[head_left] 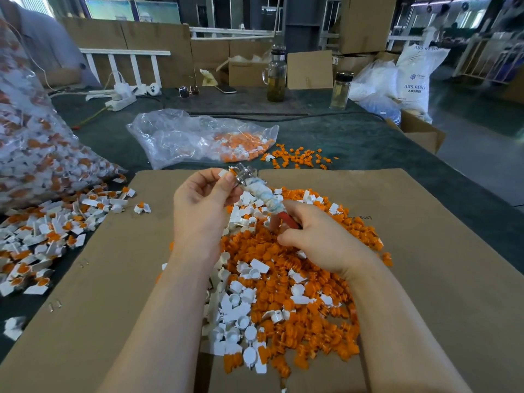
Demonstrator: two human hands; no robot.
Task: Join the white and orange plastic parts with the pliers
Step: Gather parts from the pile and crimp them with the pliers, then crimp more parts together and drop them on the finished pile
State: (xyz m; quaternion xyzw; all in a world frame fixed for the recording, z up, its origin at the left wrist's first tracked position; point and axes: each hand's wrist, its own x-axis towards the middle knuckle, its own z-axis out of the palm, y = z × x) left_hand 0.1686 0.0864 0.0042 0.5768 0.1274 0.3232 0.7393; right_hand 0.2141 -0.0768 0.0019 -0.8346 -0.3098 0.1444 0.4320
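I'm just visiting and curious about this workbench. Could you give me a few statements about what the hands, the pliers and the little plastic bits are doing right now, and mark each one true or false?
1. The right hand grips the pliers by the handles. True.
2. The left hand rests flat on the cardboard sheet. False: it is raised, its fingers pinching a white part at the pliers' head.
3. The loose pile under the hands holds only white pieces. False: it is mostly orange, with white mixed in.
4. A clear plastic bag with orange pieces lies beyond the cardboard. True.
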